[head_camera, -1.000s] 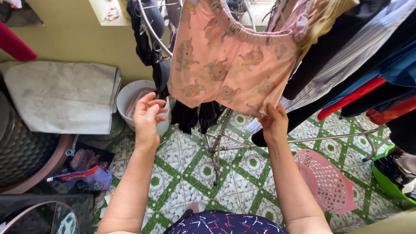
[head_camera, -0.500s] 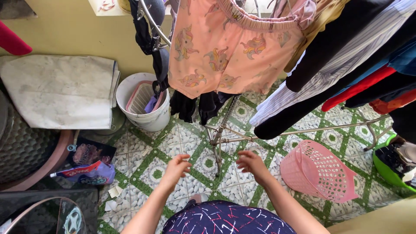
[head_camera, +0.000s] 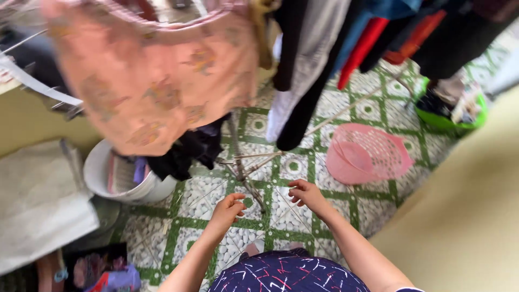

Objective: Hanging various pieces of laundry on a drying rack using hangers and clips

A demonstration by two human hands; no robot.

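The pink printed shorts [head_camera: 157,92] are already hung on the drying rack [head_camera: 246,167] among other garments, while the left hand [head_camera: 228,208] and right hand [head_camera: 304,193] are held empty below, fingers loosely curled.

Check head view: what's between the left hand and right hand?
Head view: between the left hand and right hand are the metal drying rack legs over green-patterned floor tile; both hands are empty.
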